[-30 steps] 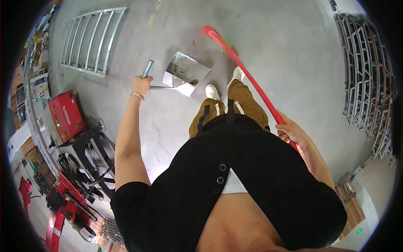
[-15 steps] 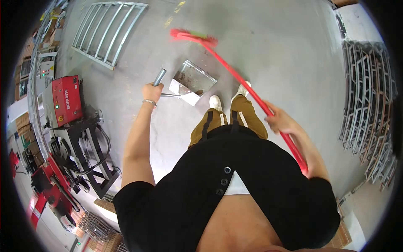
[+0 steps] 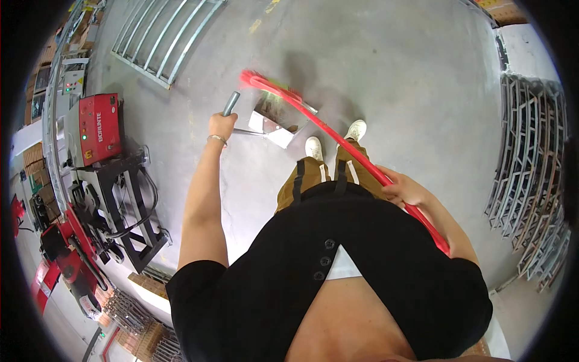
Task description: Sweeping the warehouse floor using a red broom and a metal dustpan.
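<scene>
My left hand [image 3: 223,125] is closed around the grey metal handle of a dustpan [image 3: 278,136], a shiny metal box with some dark debris inside. The pan is on the floor just ahead of my shoes. My right hand [image 3: 405,189] grips the long red stick of a broom [image 3: 332,134], which slants from beside my right forearm up to the left. At its far end the red and green bristle head [image 3: 271,87] is over the pan's far side and hides part of it. I cannot tell whether the bristles touch the pan.
A metal rack frame [image 3: 163,78] lies on the floor at the far left. Left of me, a red control box [image 3: 99,130] sits on a black stand [image 3: 129,223] with cables. Stacked metal frames [image 3: 525,157] line the right side. Grey concrete floor [image 3: 386,66] stretches ahead.
The broom head has come nearer to me, from beyond the dustpan to over its far part. Both hands keep their grips, and the view has shifted slightly.
</scene>
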`<state>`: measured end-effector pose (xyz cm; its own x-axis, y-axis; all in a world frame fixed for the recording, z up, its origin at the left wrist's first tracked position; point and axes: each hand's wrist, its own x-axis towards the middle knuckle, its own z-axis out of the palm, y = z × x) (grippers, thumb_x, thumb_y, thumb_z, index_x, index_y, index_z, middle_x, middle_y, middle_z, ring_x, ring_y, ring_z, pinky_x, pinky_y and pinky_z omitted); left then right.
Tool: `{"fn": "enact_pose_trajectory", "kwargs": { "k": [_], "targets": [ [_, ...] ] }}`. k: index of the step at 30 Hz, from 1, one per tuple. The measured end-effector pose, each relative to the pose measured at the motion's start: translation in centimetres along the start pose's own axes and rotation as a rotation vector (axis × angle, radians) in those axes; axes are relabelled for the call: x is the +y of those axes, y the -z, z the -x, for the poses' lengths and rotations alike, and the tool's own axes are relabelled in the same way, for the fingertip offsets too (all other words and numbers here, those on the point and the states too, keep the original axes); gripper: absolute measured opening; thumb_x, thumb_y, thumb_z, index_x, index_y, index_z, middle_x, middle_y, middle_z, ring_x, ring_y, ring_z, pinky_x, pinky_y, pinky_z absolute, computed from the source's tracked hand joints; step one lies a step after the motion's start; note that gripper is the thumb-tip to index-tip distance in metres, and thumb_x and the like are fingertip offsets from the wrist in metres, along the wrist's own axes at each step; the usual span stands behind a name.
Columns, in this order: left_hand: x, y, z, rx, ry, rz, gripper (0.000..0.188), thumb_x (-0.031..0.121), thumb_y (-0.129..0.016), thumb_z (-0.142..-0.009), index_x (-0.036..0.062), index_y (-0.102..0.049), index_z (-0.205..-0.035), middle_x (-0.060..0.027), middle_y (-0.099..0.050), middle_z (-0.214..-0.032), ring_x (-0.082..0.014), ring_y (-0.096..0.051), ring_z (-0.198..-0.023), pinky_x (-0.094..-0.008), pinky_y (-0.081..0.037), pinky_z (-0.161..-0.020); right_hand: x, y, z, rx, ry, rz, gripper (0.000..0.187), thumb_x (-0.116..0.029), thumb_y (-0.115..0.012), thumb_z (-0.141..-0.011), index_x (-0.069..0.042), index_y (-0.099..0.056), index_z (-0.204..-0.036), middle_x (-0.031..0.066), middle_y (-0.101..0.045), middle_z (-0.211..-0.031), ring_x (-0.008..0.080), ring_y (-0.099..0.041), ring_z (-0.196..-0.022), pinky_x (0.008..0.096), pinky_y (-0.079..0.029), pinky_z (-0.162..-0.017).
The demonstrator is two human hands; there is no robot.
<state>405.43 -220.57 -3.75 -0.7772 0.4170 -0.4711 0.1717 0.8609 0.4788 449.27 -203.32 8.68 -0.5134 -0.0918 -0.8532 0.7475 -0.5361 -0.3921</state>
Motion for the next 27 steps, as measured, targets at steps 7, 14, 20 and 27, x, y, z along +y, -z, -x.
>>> {"fn": "enact_pose_trajectory", "kwargs": {
  "k": [7,14,20,27],
  "targets": [
    [-1.0,0.5,1.4,-0.102,-0.054,0.057,0.019,0.017,-0.055,-0.064,0.0010,-0.053,-0.055,-0.0058,-0.048,-0.046,-0.0132,-0.045,-0.042,-0.0281,-0.034,-0.041,-1.8,-0.7,2.5,0.078,-0.049,-0.080,0.065,-0.003,-0.042,-0.080,-0.023,-0.013,-0.135,-0.0043,-0.033,-0.058,0.0053,-0.031,-0.042,0.0200,-0.029,-0.039],
    [-1.5,0.8,2.2,-0.132,-0.012,0.042,0.027,0.021,-0.056,-0.063,-0.0053,-0.053,-0.057,-0.0122,-0.048,-0.049,-0.0181,-0.044,-0.047,-0.0338,-0.037,-0.048,3.1,-0.2,-0.8,-0.081,-0.031,-0.353,0.063,-0.001,-0.038,-0.079,-0.020,-0.016,-0.135,-0.0059,-0.036,-0.059,0.0037,-0.033,-0.042,0.0185,-0.029,-0.039],
    [-3.4,1.4,3.4,-0.106,-0.010,0.029,0.027,0.021,-0.057,-0.063,-0.0050,-0.053,-0.057,-0.0115,-0.048,-0.049,-0.0173,-0.044,-0.047,-0.0335,-0.037,-0.048,0.3,-1.5,3.6,-0.067,-0.026,-0.196,0.064,0.001,-0.040,-0.080,-0.021,-0.016,-0.135,-0.0055,-0.029,-0.055,0.0041,-0.027,-0.041,0.0170,-0.023,-0.035],
    [-3.7,1.8,4.1,-0.111,0.001,0.051,0.027,0.021,-0.057,-0.063,-0.0042,-0.053,-0.057,-0.0113,-0.049,-0.049,-0.0179,-0.045,-0.047,-0.0336,-0.038,-0.048,0.8,0.0,-1.7,0.018,-0.049,-0.109,0.068,0.000,-0.040,-0.079,-0.023,-0.011,-0.136,-0.0044,-0.031,-0.058,0.0050,-0.028,-0.043,0.0184,-0.027,-0.039]
  ]
}}
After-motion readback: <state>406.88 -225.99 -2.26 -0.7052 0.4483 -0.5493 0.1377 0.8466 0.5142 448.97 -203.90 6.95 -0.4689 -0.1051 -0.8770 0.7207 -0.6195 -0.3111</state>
